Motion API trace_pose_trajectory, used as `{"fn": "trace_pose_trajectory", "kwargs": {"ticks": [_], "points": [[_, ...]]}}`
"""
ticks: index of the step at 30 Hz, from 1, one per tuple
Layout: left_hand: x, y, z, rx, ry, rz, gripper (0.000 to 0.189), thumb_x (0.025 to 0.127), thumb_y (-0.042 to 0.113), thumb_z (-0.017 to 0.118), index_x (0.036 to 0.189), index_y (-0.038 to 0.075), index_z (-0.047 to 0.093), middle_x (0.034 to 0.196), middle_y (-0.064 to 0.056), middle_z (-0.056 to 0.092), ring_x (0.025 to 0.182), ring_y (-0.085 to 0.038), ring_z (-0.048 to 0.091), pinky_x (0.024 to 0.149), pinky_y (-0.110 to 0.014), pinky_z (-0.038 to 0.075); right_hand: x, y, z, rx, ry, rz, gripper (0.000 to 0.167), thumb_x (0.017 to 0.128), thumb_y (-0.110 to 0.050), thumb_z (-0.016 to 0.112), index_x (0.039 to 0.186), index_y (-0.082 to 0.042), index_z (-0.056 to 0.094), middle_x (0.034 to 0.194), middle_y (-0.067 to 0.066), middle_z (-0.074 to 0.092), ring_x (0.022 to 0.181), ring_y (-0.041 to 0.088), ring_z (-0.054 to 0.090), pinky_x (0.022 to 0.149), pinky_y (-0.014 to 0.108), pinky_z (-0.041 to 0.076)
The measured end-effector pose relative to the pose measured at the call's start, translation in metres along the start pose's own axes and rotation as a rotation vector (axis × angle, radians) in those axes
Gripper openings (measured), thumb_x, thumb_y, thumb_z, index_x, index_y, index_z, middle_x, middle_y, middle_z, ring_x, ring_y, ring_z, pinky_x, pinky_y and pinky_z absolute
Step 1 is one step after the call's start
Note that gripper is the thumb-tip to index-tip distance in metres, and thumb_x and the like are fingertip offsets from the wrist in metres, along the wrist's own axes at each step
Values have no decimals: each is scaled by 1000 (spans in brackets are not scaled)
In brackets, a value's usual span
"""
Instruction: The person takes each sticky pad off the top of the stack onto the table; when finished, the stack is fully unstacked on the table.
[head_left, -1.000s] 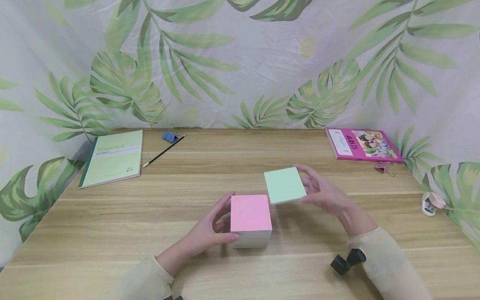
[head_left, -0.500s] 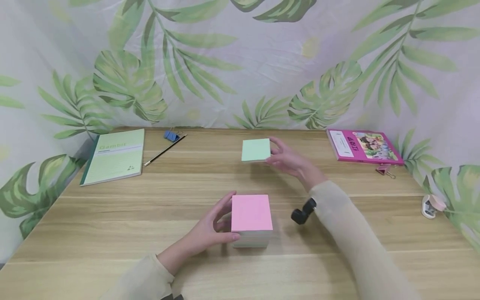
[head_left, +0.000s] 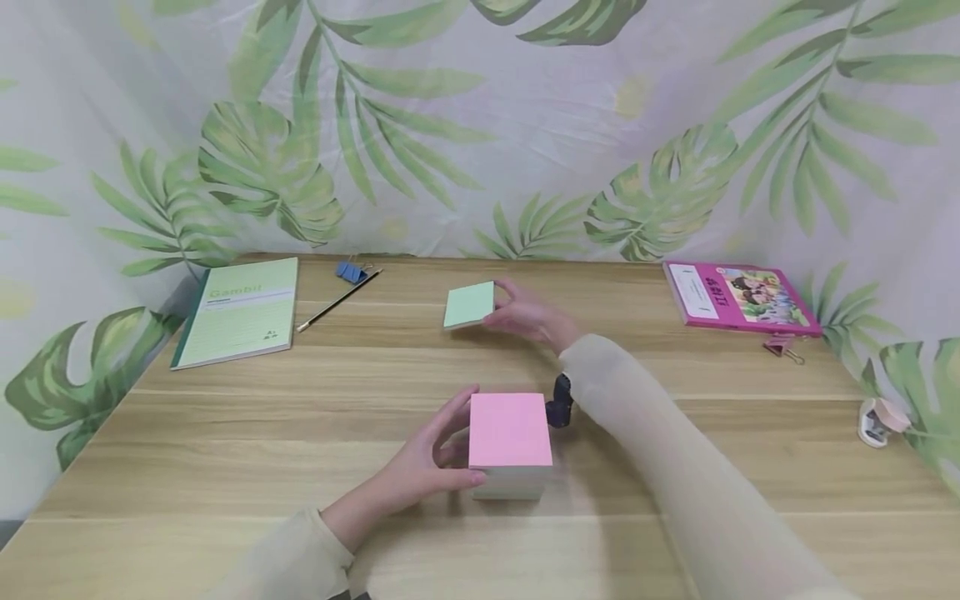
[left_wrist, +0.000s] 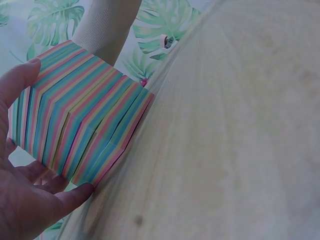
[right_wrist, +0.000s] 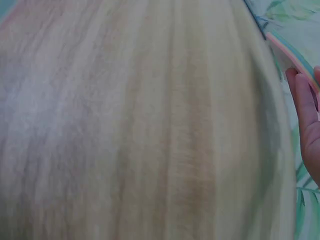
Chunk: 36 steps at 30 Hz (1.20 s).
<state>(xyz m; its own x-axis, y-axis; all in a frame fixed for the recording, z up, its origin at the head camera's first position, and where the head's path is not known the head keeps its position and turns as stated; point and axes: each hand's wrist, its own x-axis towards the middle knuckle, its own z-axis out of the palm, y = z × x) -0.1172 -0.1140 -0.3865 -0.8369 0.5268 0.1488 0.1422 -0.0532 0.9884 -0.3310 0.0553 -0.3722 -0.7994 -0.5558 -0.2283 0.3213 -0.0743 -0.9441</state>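
A tall stack of square sticky note pads (head_left: 510, 429) with a pink top stands on the table near me. My left hand (head_left: 412, 467) grips its left side, thumb at the front and fingers behind. In the left wrist view, the stack (left_wrist: 85, 115) shows striped edges in pink, yellow, blue and green, with thin gaps between several pads. Farther back, my right hand (head_left: 528, 319) pinches a thin sticky note pad (head_left: 468, 306) with a pale green top by its right side. The right wrist view catches only this pad's striped edge (right_wrist: 292, 55) and a few fingers.
A green notebook (head_left: 243, 312) lies at the back left, beside a pencil (head_left: 340, 300) and a blue binder clip (head_left: 351, 272). At the back right are a pink book (head_left: 742, 296), a pink binder clip (head_left: 782, 347) and a small white-and-pink object (head_left: 882, 421).
My right hand has carried the green-topped pad from beside the stack to the back of the table and leftward. The left hand keeps its grip on the stack.
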Motion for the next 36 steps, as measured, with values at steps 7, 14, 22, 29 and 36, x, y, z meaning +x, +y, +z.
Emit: {"fn": "trace_pose_trajectory", "kwargs": {"ticks": [7,14,22,29,36], "points": [[0,2,-1,3,-8,-9,86,72,5,68,137,27,16,135,-9,25,123,-22,22,95,-38,28,14,15,16,-37,14,41,87,75,22,46,139,-15,1,114,28,43,81,25,57,80,34,44],[0,3,0,7,-2,-7,86,72,4,69,137,27,17,134,-9,27,123,-22,23,95,-37,29,21,20,24,-137,83,57,79,79,12,52,139,-13,9,86,25,58,75,27,61,70,30,49],[0,8,0,15,-10,-20,86,73,3,67,138,24,15,135,-12,25,123,-24,22,95,-39,29,20,19,23,-243,101,79,71,77,8,57,137,-8,21,81,23,59,62,24,60,65,33,50],[0,1,-1,2,-10,-7,86,73,5,68,137,28,16,136,-10,24,124,-22,21,95,-37,29,11,11,13,-381,49,97,72,78,-4,62,136,-11,22,90,20,61,71,26,61,68,34,49],[0,2,0,0,-10,-5,87,72,4,69,137,27,16,135,-10,25,123,-23,22,94,-37,30,-16,-5,8,-391,-56,50,67,83,-7,57,137,-9,18,108,25,52,89,34,55,77,37,46]]}}
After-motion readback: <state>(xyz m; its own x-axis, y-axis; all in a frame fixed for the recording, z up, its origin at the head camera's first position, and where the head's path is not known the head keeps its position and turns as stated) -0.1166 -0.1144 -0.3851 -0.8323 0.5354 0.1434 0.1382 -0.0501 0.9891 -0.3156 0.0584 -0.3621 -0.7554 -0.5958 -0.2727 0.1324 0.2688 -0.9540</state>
